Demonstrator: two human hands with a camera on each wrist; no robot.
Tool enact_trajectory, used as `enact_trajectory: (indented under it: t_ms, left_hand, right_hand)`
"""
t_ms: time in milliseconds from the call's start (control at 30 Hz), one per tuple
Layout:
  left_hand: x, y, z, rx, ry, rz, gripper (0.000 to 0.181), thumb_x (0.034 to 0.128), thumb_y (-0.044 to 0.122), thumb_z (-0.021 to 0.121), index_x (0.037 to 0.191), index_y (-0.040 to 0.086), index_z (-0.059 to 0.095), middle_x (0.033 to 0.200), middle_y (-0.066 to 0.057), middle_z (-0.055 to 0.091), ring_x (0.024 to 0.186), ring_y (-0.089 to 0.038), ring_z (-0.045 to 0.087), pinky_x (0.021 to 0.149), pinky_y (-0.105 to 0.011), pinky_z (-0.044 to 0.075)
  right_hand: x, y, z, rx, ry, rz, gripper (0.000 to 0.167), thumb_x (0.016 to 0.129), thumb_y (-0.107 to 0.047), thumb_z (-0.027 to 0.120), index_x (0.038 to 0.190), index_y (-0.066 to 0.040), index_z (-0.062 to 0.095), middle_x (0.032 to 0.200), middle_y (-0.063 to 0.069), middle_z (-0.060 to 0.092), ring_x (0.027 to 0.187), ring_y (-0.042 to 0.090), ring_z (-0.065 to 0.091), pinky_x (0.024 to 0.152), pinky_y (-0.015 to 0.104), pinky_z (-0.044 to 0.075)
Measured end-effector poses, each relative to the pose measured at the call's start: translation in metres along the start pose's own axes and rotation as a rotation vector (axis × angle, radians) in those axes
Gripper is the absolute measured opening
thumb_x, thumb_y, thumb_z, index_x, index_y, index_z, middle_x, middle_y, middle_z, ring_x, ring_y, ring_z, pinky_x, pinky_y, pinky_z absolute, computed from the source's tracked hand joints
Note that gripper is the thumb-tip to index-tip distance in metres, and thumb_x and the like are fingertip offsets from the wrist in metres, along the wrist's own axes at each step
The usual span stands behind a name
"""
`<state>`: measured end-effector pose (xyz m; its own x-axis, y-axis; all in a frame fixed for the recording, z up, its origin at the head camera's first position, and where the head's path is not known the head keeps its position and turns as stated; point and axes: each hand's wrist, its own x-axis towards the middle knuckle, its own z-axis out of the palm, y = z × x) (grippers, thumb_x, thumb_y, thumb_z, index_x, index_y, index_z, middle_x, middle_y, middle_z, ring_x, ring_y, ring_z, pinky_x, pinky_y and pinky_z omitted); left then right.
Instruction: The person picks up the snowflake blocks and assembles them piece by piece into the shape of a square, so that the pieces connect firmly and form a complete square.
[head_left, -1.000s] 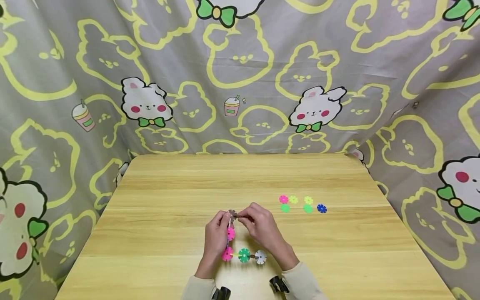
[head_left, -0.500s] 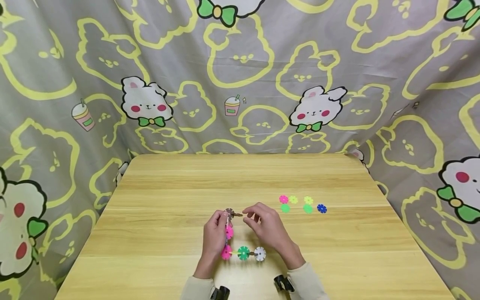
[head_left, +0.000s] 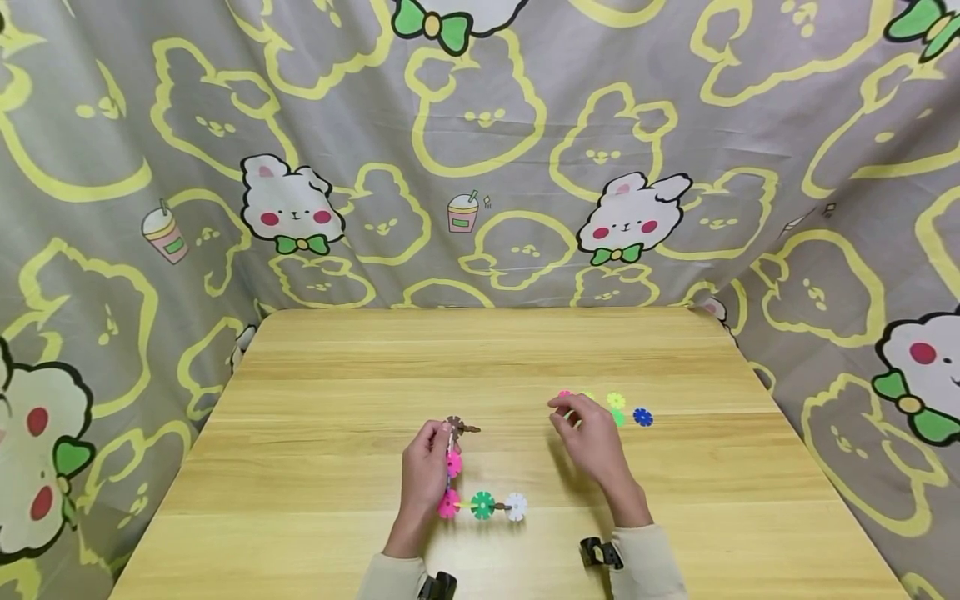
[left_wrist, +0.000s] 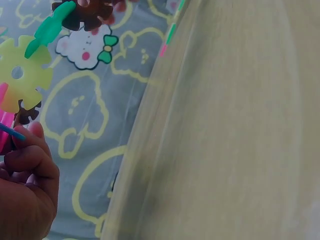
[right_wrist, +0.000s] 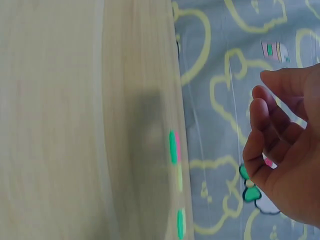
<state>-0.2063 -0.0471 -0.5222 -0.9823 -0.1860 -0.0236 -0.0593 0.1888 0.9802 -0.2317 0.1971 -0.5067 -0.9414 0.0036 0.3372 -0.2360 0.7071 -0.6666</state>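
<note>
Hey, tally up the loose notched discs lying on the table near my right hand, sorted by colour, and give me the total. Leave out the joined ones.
Pink disc: 1
Yellow discs: 2
Green discs: 2, one hidden mostly behind the right hand in the head view
Blue disc: 1
Total: 6

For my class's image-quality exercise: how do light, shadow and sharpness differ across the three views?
Head: bright, curtain fairly sharp; left wrist: dim and hazy, tabletop soft, left hand shaded; right wrist: a dark, soft-edged shadow on the tabletop, discs blurred.
</note>
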Motion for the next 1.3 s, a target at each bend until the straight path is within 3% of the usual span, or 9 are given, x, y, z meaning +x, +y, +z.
enact_trajectory:
  t_ms: [333,567,867,1300]
  left_hand:
    - [-0.001,0.001,0.001,0.010,0.000,-0.001,0.026,0.1026,0.030,0.047,0.091,0.012,0.063,0.075,-0.003,0.061,0.057,-0.010,0.049,0.050,-0.021,0.042]
    - [0.000,0.000,0.001,0.000,0.009,0.006,0.025,0.1026,0.028,0.048,0.093,0.011,0.062,0.074,-0.004,0.061,0.057,-0.009,0.050,0.051,-0.020,0.042]
    - [0.001,-0.001,0.002,-0.003,0.012,0.024,0.024,0.1022,0.029,0.048,0.095,0.011,0.062,0.074,-0.003,0.062,0.057,-0.009,0.051,0.051,-0.021,0.043]
    - [0.002,-0.001,0.003,0.013,0.007,0.029,0.025,0.1016,0.029,0.049,0.097,0.008,0.063,0.074,-0.006,0.063,0.057,-0.008,0.052,0.052,-0.020,0.043]
  right_hand:
    - [-0.001,0.037,-0.023,-0.120,0.006,0.247,0.019,0.088,-0.012,0.065,0.106,-0.008,0.071,0.092,0.006,0.066,0.080,0.020,0.061,0.068,0.029,0.046]
    - [-0.001,0.054,-0.034,-0.210,-0.108,0.398,0.033,0.092,-0.016,0.055,0.121,-0.007,0.065,0.113,0.018,0.061,0.100,0.034,0.059,0.077,0.045,0.048]
    - [0.001,0.061,-0.038,-0.298,-0.256,0.438,0.044,0.093,-0.017,0.050,0.134,-0.002,0.054,0.125,0.030,0.049,0.100,0.039,0.055,0.071,0.047,0.049]
    - [0.000,0.066,-0.042,-0.275,-0.274,0.460,0.038,0.096,-0.011,0.049,0.132,-0.001,0.055,0.122,0.028,0.053,0.079,0.027,0.051,0.055,0.030,0.039]
